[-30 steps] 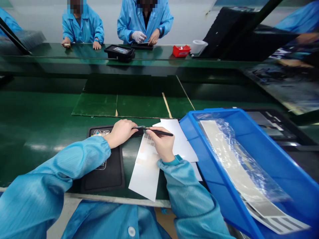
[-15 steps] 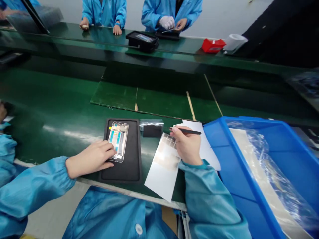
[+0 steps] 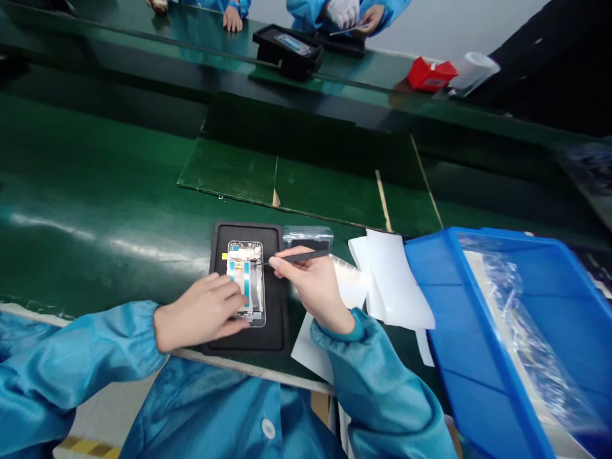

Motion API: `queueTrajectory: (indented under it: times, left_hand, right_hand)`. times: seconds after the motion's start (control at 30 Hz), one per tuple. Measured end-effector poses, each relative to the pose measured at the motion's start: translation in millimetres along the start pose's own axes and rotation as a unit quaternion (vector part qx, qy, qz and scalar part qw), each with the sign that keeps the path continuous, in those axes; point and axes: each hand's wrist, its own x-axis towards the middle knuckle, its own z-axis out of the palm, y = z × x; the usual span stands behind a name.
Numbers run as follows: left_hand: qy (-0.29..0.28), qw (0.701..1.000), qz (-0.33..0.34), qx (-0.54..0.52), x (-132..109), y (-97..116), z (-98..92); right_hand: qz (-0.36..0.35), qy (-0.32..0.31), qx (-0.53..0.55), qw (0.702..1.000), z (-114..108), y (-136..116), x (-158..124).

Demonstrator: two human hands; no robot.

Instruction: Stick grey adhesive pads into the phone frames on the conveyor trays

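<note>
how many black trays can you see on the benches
3. One black rubber tray lies on the near green bench under a phone frame; a boxy black tray and a flatter black tray sit on the far bench. Others may be hidden.

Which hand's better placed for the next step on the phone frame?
Right, probably: the right hand holds a slim black tool, its tip at the top of the phone frame. The left hand lies on the frame's lower part, holding no tool.
</note>
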Motion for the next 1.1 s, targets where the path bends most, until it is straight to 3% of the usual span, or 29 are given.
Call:
queueTrajectory:
  times: [0.17, 0.27, 0.7, 1.1]
  left_hand:
    - [0.112, 0.990, -0.078, -0.018, 10.6, -46.7, -6.0]
    - [0.146, 0.986, -0.078, -0.026, 15.8, -57.4, -2.9]
    - [0.134, 0.990, -0.048, -0.022, 17.1, -56.8, 6.3]
    - [0.150, 0.988, -0.021, -0.014, 17.0, -57.4, 8.4]
  right_hand:
    - [0.012, -0.018, 0.009, 1.000, 20.7, 10.0, 12.2]
    - [0.017, -0.009, 0.006, 1.000, 25.1, 14.0, 15.9]
    - [0.009, 0.005, -0.074, 0.997, 26.2, 11.3, 11.7]
    - [0.020, 0.007, -0.074, 0.997, 28.8, 6.1, 10.4]
